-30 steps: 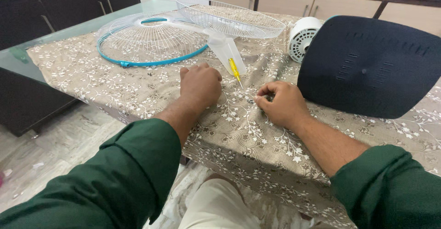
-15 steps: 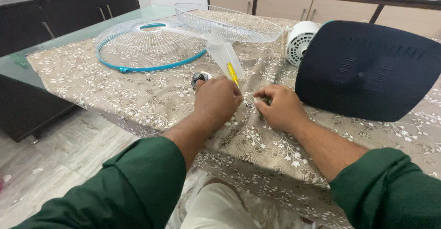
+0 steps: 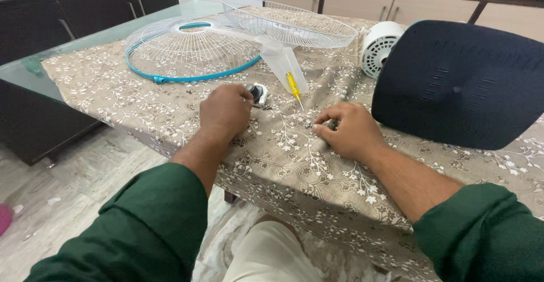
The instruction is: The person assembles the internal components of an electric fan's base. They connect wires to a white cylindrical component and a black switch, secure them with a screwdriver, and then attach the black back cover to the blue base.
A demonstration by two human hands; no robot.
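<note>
A: Entry. The left hand point(image 3: 225, 112) has drawn back from beside the yellow screwdriver point(image 3: 294, 87) and now sits left of it, fingers curled, tips touching a small dark round knob point(image 3: 258, 92) on the floral tablecloth point(image 3: 141, 103).

B: Gripping the knob?

A: Cannot tell; the knuckles hide the fingertips. Half a second ago that hand was right against the screwdriver and the knob lay clear of it.

B: The right hand point(image 3: 351, 132)?

A: Unmoved, just right of the screwdriver tip, thumb and forefinger pinched narrow on something tiny and dark, too small to identify.

B: So attention has shifted to the knob.

A: My reading. The wire fan guard with a blue rim point(image 3: 190, 50) lies beyond the screwdriver, the black chair back point(image 3: 464, 84) well to its right.
</note>
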